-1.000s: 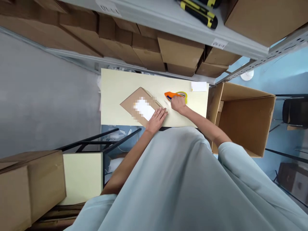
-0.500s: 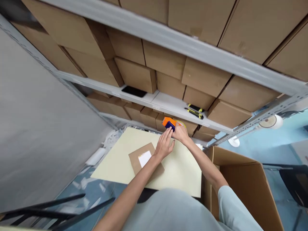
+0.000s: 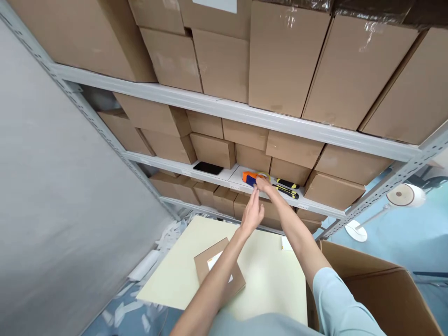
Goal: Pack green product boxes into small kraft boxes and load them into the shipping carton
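My right hand (image 3: 263, 184) grips an orange and dark blue tape dispenser (image 3: 248, 177) at the middle shelf (image 3: 236, 174). A yellowish tape roll shows behind my fingers. Just below it, my left hand (image 3: 252, 215) has its fingers stretched out, their tips close to the right hand; it holds nothing that I can see. Two black and yellow utility knives (image 3: 287, 191) lie on the shelf right of the dispenser. On the pale table, a small cardboard box (image 3: 206, 267) with a white label (image 3: 214, 259) is partly hidden by my left forearm.
Cardboard boxes (image 3: 290, 60) fill the grey metal shelves. A flat black device (image 3: 208, 168) lies on the middle shelf. The pale tabletop (image 3: 182, 261) is in front of me, with a large open carton (image 3: 381, 289) at its right and a white fan (image 3: 406, 195) beyond.
Both hands have moved forward from above the table to the middle shelf, the right one carrying the tape dispenser. My view has tilted up, showing more of the upper shelves.
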Motion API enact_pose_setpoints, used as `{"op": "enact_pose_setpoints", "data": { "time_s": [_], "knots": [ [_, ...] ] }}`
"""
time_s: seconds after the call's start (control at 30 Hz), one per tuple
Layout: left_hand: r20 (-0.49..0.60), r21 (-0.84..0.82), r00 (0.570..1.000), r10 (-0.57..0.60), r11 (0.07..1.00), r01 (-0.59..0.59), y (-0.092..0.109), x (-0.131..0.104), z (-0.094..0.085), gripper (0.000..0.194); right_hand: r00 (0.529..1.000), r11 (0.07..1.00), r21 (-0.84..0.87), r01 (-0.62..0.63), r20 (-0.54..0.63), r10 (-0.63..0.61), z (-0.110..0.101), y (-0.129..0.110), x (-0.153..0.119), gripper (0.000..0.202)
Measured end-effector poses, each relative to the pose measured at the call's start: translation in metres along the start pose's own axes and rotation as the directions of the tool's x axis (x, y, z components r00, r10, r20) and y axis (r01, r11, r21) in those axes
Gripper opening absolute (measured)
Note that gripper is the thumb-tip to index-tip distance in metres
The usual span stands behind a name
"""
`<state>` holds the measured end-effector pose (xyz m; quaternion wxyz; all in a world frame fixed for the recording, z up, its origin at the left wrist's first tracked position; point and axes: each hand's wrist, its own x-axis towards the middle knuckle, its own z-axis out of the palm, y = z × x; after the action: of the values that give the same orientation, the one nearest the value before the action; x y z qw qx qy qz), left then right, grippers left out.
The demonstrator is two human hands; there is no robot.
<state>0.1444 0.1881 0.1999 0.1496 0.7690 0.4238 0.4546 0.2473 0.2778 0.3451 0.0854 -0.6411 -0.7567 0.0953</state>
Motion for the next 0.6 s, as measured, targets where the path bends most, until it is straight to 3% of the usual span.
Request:
{"op": "enact_pose_setpoints", "data": {
  "time_s": [0.1,0.2,0.3,0.37,0.43,0.53,0.6],
  "knots": [
    [-0.012,-0.018,0.999,-0.042,0.999,0.042,0.009,-0.048,0.006,0.073,0.998,0.998,-0.039,-0.047,0.046,0.049,0.006,0.003,0.002,0.040],
    [-0.005,-0.012,0.987,-0.158,0.987,0.158,0.006,-0.114,-0.002,0.068,0.999,0.999,-0.025,-0.037,0.024,0.038,0.021,0.015,-0.011,0.055],
    [-0.021,0.055,0.931,-0.365,0.929,0.366,-0.008,-0.200,-0.027,0.067,0.976,0.997,0.068,0.025,-0.219,-0.010,0.066,0.037,-0.051,0.069],
    [-0.058,0.125,0.857,-0.511,0.848,0.514,-0.015,-0.262,-0.050,0.066,0.974,0.982,0.190,-0.004,-0.222,0.046,0.116,0.052,-0.098,0.071],
    [-0.097,0.184,0.768,-0.633,0.747,0.639,-0.016,-0.317,-0.072,0.068,0.987,0.945,0.320,-0.072,-0.113,0.113,0.175,0.058,-0.161,0.072],
    [-0.140,0.232,0.626,-0.767,0.589,0.774,-0.011,-0.375,-0.095,0.080,0.966,0.840,0.481,-0.250,0.182,0.183,0.255,0.049,-0.263,0.083],
    [-0.142,0.237,0.549,-0.824,0.510,0.827,-0.006,-0.395,-0.101,0.086,0.893,0.739,0.532,-0.413,0.395,0.215,0.291,0.035,-0.320,0.092]
  ]
}}
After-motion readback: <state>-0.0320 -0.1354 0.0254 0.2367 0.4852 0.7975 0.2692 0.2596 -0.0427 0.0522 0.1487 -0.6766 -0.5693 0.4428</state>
